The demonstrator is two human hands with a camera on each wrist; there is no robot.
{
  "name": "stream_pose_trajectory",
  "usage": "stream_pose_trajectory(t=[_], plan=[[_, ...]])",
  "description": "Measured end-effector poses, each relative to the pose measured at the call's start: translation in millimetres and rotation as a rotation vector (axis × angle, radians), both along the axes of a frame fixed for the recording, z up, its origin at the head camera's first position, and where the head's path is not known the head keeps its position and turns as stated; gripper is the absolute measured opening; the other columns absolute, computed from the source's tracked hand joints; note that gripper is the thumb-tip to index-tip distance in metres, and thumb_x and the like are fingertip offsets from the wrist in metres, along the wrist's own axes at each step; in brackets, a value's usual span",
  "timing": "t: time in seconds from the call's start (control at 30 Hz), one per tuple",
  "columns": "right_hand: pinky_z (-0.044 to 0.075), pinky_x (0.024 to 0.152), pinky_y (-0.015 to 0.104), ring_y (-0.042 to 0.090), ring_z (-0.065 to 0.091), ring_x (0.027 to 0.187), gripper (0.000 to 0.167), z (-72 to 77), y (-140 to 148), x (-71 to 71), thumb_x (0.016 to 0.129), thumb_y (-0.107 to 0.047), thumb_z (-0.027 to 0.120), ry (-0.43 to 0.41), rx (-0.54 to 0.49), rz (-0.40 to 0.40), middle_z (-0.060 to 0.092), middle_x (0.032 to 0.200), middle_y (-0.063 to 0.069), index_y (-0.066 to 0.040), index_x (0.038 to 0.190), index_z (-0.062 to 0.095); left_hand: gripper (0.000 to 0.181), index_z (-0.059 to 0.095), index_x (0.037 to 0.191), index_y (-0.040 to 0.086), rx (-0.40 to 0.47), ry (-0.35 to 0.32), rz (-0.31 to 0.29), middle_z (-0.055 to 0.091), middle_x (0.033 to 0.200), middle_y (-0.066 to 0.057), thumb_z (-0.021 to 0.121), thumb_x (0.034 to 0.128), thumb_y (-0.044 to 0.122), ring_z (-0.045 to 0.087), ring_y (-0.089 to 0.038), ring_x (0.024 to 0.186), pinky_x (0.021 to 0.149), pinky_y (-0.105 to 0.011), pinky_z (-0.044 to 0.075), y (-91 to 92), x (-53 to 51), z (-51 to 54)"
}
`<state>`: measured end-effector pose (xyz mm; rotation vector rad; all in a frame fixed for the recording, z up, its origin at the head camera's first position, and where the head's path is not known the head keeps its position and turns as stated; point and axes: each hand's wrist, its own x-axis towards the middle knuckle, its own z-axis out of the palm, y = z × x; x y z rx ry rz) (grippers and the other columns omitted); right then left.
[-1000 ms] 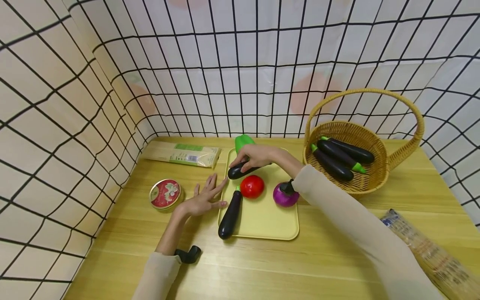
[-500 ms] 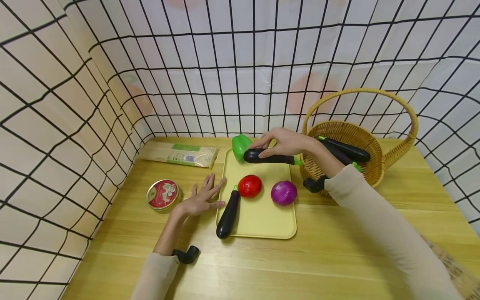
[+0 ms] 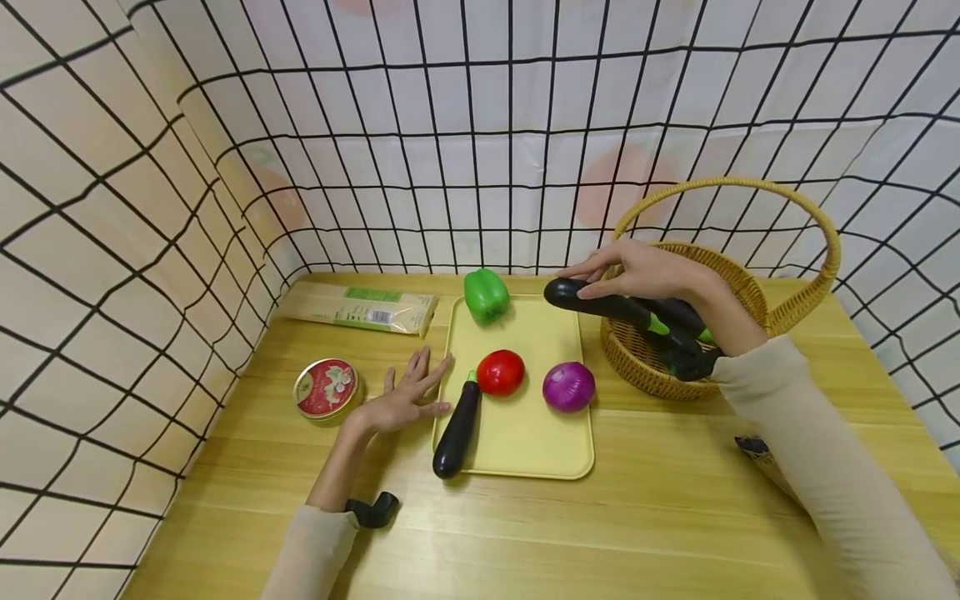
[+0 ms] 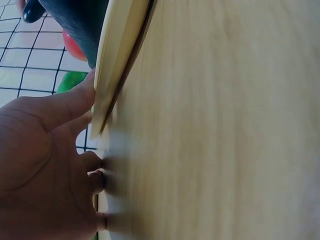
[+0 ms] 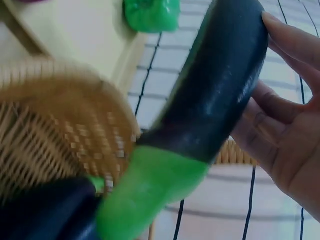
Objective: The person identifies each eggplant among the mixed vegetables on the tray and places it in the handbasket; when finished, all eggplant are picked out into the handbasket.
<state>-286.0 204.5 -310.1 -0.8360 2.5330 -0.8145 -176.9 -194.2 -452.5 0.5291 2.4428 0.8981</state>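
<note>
The right hand (image 3: 652,271) pinches an eggplant (image 3: 596,302) by its dark body, held above the left rim of the wicker basket (image 3: 637,367); in the right wrist view the eggplant (image 5: 215,85) has its green stem end toward the basket. The left hand (image 3: 397,404) has spread fingers, its thumb and a finger touching the left edge of the yellow tray (image 3: 532,442). On the tray are a red tomato (image 3: 501,372), a purple onion (image 3: 568,387) and another eggplant (image 3: 457,432) across the left edge. A green pepper (image 3: 486,296) lies at the tray's back left corner.
More eggplants lie in the basket, partly hidden by the right hand and wrist. A red round tin (image 3: 327,389) stands left of the left hand, and a clear-and-green package (image 3: 367,309) lies behind it. Another package (image 3: 765,458) is partly under the right sleeve.
The right hand has lifted the eggplant off the tray and carried it right to the basket, uncovering the green pepper. The left hand has stayed at the tray's edge.
</note>
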Motion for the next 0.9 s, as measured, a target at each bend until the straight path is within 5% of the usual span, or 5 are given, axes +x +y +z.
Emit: stream_pose_trajectory(t=[0.23,0.57,0.73,0.9], plan=[[0.051,0.087,0.028,0.018,0.064,0.106,0.034,1.1,35.8,-6.2,0.098,-0.032,0.072,-0.016,0.036,-0.028,0.074,0.120,0.002,-0.031,0.133,0.072,0.079,0.009,0.168,0.020,0.000,-0.001,0.004,-0.024,0.171,-0.020,0.057,0.1062,0.034,-0.025,-0.037,0.159,0.119,-0.070,-0.023,0.2,0.5,0.0],[0.059,0.088,0.033,0.024,0.064,0.115,0.043,-25.1,74.1,-16.4,0.100,-0.029,0.070,-0.204,0.063,-0.053,0.064,0.140,0.018,-0.016,0.141,0.066,0.079,0.009,0.168,0.021,0.002,-0.011,0.009,-0.024,0.171,-0.020,0.056,0.1062,0.035,-0.025,-0.037,0.159,0.119,-0.069,-0.023,0.2,1.1,0.5],[0.055,0.067,0.028,0.012,0.057,0.079,0.044,-37.9,79.3,-22.0,0.100,-0.025,0.070,-0.233,0.103,-0.094,0.066,0.137,0.022,-0.011,0.142,0.065,0.079,0.008,0.168,0.020,0.006,-0.009,0.001,-0.024,0.170,-0.021,0.056,0.1064,0.034,-0.025,-0.037,0.159,0.119,-0.070,-0.023,0.9,0.5,-0.2],[0.050,0.059,0.027,0.011,0.044,0.065,0.045,-46.9,71.4,-26.3,0.099,-0.025,0.072,-0.246,0.155,-0.129,0.069,0.103,0.010,-0.008,0.140,0.065,0.080,0.008,0.168,0.021,0.001,-0.012,0.001,-0.025,0.170,-0.020,0.056,0.1064,0.035,-0.026,-0.036,0.159,0.119,-0.069,-0.023,1.4,0.5,0.2]])
